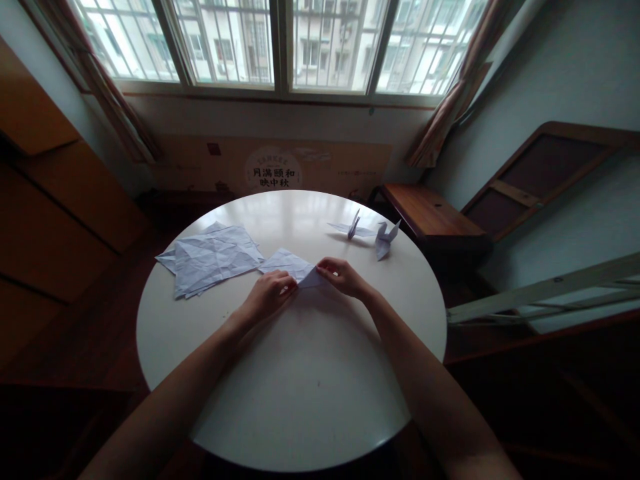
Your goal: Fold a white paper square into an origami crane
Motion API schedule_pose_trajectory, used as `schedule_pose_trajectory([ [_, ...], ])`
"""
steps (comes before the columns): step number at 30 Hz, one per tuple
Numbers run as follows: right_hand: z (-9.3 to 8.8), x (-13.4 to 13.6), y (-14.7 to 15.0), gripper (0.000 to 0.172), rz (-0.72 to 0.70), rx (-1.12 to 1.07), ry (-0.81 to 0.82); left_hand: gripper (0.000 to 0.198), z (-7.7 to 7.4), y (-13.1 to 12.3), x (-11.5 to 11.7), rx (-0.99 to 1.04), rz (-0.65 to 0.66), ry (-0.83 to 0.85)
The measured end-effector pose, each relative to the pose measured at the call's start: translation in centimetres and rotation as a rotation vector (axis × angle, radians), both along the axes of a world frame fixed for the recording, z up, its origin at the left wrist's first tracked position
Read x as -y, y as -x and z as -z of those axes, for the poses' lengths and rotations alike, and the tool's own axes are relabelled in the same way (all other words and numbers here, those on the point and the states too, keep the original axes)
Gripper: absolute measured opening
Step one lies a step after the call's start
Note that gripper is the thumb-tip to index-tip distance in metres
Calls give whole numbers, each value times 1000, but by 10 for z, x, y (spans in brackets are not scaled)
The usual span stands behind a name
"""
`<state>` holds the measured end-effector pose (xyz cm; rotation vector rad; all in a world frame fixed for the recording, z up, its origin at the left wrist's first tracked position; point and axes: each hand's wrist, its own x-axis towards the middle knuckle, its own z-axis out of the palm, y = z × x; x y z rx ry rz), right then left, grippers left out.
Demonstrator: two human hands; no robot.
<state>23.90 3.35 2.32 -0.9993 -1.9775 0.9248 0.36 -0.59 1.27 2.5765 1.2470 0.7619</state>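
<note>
Fingers of both hands closed on paper: left hand (273, 288) has thumb and fingertips together at the near edge of a white sheet (286, 264); right hand (344, 277) pinches its right-hand end between thumb and forefinger. Other fingers on both hands curled in.

Sheet lies between the hands, just beyond table centre. Long axis runs left to right, tipping slightly toward the wearer at the right end. One corner points left, to the stack; another points away, to the window. Triangular flap at the right end, its slanting edge running from the left fingertips up to the right ones.

Left of the sheet, near its left corner: stack of creased sheets (217, 259), edges out of line, one corner jutting left. Beyond the right hand: two paper cranes. Farther crane (352, 230) has wings spread left and right; nearer crane (386, 240) sits to its right, points raised.

Surface: round white table (295, 380), glossy, a few dark specks. Room: barred window (280, 47) ahead, buildings outside, curtain at each side. Below it, a printed panel (273, 167) with Chinese characters in a pale disc. Low wooden bench (433, 210) beyond the table at right; brown cabinet (45, 220) at left; floor dark red.
</note>
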Motion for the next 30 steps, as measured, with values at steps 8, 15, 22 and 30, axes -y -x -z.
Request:
schedule_pose_trajectory([
  [8, 2, 0, 0, 28, -42, -26, 59, 17, -4, -1, 0, -47, 5, -28],
  [15, 5, 1, 2, 28, -52, -12, 48, 13, -5, -1, 1, 33, 3, 14],
  [22, 9, 0, 4, 33, -75, -24, 94, 9, -3, -2, 1, 50, -21, 35],
  [30, 7, -2, 0, 35, -19, -12, 76, 6, -7, -2, 3, 56, -19, 68],
])
